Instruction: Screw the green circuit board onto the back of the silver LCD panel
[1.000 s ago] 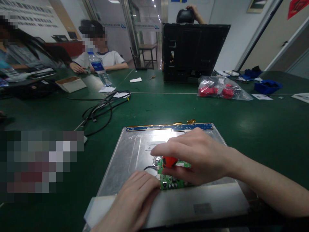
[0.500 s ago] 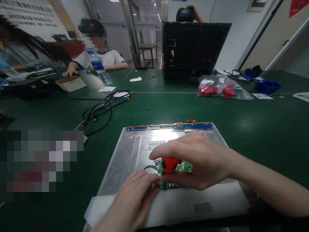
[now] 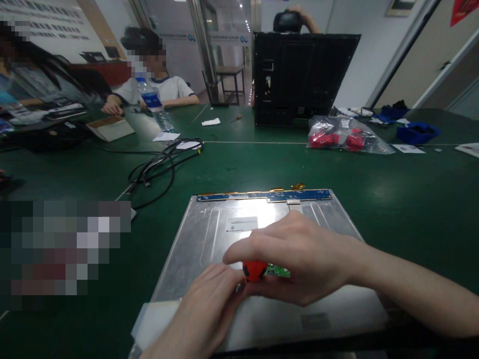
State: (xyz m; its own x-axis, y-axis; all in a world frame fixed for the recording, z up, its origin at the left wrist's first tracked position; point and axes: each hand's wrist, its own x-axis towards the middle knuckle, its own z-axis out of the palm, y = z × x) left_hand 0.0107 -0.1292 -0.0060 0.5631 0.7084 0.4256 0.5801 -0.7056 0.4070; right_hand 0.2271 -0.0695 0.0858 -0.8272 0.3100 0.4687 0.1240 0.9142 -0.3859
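My right hand [image 3: 299, 252] grips the red-and-black handle of a screwdriver [image 3: 255, 270], seen from its top end; the shaft is hidden beneath. Its thumb and fingers curl round the handle. My left hand [image 3: 209, 294] is closed right beside it, fingertips pinched together by the tool's lower end, and what they hold is hidden. Under both hands is a green circuit board [image 3: 279, 270], mostly covered by the right hand. The board rests on the metal back of a flat display panel [image 3: 187, 239], which has a blue circuit strip [image 3: 243, 197] along its far edge.
Black cables [image 3: 153, 164] lie coiled left of the panel. Farther off stand a black monitor housing [image 3: 303, 80] and a water bottle [image 3: 153, 102]. A plastic bag with red parts [image 3: 344, 135] lies at the right. Other people sit across the green table [image 3: 232, 162].
My right hand and the screwdriver have moved left and toward me, closer to my left hand. More of the panel's label shows, and less of the green board.
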